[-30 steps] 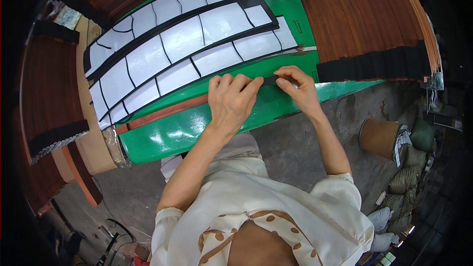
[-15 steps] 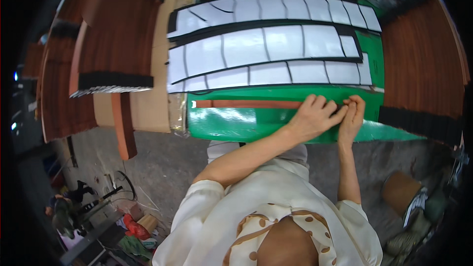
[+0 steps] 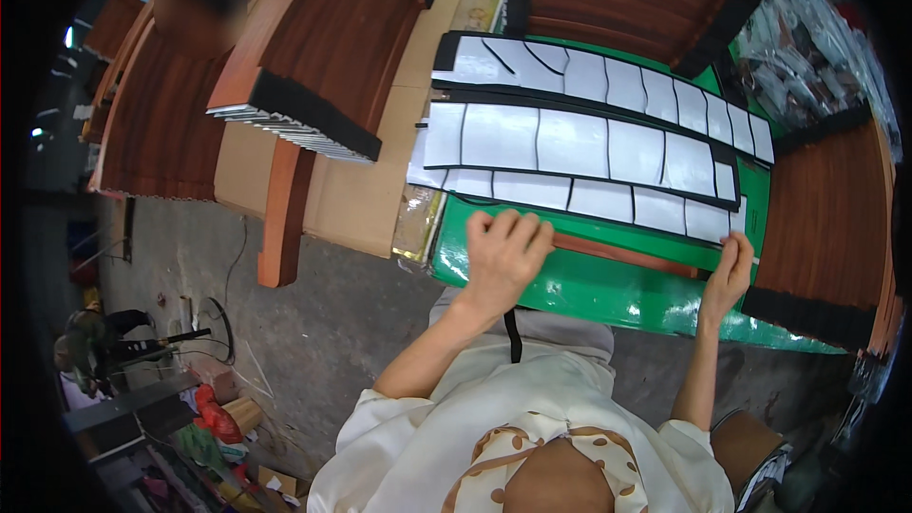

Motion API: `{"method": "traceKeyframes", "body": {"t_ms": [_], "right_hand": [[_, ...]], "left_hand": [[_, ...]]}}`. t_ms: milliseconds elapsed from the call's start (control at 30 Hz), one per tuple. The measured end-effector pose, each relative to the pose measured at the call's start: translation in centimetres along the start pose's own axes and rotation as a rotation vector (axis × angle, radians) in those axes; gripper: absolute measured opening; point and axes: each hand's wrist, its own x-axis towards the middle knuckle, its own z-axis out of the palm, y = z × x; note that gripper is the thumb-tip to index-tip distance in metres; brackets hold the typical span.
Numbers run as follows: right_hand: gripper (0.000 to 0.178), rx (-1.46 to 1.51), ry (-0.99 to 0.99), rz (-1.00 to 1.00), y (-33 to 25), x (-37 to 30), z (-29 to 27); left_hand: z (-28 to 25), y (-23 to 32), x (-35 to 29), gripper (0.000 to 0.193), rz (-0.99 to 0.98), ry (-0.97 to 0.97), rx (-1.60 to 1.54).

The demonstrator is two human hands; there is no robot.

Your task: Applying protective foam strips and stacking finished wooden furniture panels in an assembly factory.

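Note:
A narrow reddish-brown strip (image 3: 622, 255) lies along the near side of the green tabletop (image 3: 594, 299). My left hand (image 3: 510, 252) is closed over its left part, fingers curled and knuckles up. At the strip's dark right end, my right hand (image 3: 727, 275) pinches with thumb and fingers; exactly what sits between the fingertips is hard to make out. Just beyond the strip lie several long white panels with black edges and black cross lines, among them a middle panel (image 3: 575, 142) and a far panel (image 3: 622, 84). A black band (image 3: 514, 334) hangs below my left wrist.
Stacks of dark wood-grain boards with black ends stand at the left (image 3: 328, 28), far side (image 3: 617, 0) and right (image 3: 822, 228). A reddish wooden bar (image 3: 285, 214) juts over the table's left edge. Clear plastic bags (image 3: 807, 57) lie far right. A person's blurred head shows far left.
My left hand has slid left along the strip, away from my right hand, which stays at the right end. The whole view has shifted and tilted. The black band now shows below my left wrist.

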Motion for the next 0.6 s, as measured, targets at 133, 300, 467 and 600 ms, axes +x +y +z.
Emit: {"method": "traceKeyframes", "body": {"t_ms": [133,300,467,600], "right_hand": [[0.012,0.037,-0.306,-0.436,-8.1,4.4,7.1],[0.012,0.153,-0.617,-0.811,-14.8,7.5,19.2],[0.016,0.076,-0.823,-0.902,-19.0,6.9,30.2],[0.016,-0.087,-0.842,-0.979,-20.0,7.3,34.6]], "left_hand": [[0.1,0.9,0.0,0.038,0.035,0.024,-0.103],[-3.2,-4.5,2.9,0.033,-0.133,0.098,-0.161],[0.1,-15.0,5.5,0.024,-0.272,0.043,0.023],[2.4,-17.1,7.5,0.027,-0.245,-0.146,0.028]]}}
